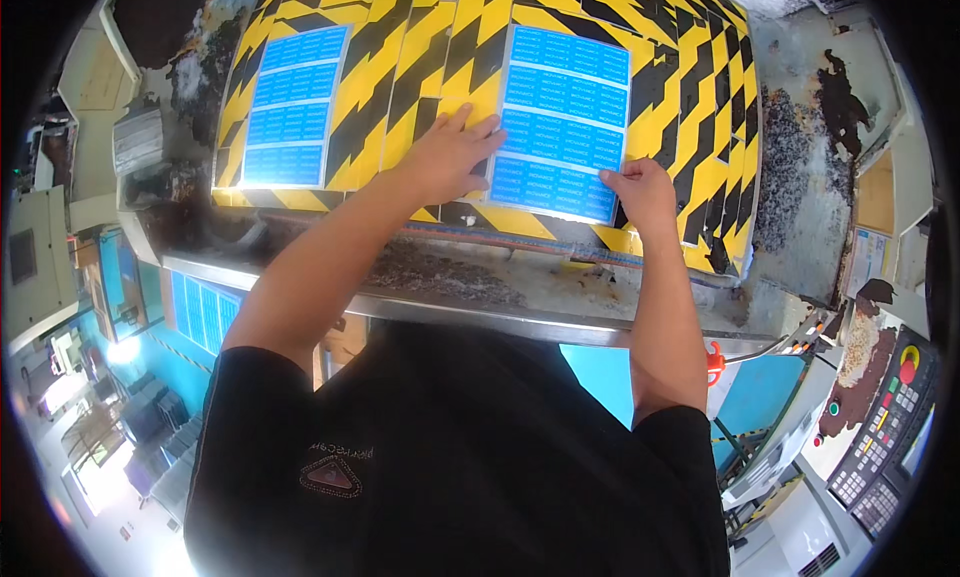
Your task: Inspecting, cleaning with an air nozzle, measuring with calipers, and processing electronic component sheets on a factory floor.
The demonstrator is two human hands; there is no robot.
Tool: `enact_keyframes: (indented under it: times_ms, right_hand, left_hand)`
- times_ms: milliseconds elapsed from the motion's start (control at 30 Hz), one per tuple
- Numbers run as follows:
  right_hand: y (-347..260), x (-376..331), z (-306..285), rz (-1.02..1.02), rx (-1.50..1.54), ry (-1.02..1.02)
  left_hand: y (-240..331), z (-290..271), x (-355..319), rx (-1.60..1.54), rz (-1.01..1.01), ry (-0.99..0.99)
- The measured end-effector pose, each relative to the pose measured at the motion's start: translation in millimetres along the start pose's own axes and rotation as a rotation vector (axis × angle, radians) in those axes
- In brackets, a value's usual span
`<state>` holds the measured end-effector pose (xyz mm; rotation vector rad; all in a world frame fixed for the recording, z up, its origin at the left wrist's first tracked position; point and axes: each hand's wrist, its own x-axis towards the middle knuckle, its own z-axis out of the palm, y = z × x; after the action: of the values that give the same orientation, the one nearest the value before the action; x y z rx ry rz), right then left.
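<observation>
Two blue rectangular sheets with pale cross bands lie on a bulging surface covered in yellow and black striped tape [395, 87]. My left hand [448, 159] rests on the tape with fingers spread, its fingertips at the left edge of the right blue sheet [562, 122]. At that sheet's right edge, near its lower corner, my right hand [643, 195] is closed in a pinch, thumb and finger on the border. The left blue sheet [293, 107] lies flat, with neither hand on it.
A metal ledge [480, 317] runs between my body and the striped surface, with dark metal chips [440, 267] behind it. Right of me are an orange-red hook-like part [715, 365] and a control panel [885, 432] with a red knob [908, 367].
</observation>
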<state>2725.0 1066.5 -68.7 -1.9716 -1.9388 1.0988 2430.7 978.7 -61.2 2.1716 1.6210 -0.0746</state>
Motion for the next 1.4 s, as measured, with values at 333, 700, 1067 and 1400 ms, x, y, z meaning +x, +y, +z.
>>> enact_keyframes:
  times_ms: [333,700,1067,1400]
  right_hand:
    - [-2,-3,-3,0.007,-0.031,0.014]
    - [4,0,2,-0.007,-0.009,0.031]
    - [4,-2,3,-0.027,0.000,0.046]
    - [4,1,4,-0.015,-0.016,0.044]
  left_hand:
    - [5,0,0,0.049,-0.016,-0.021]
    - [11,-4,-2,0.110,-0.048,-0.054]
    - [15,-10,1,0.085,-0.090,-0.057]
    - [12,-9,5,0.096,-0.079,-0.087]
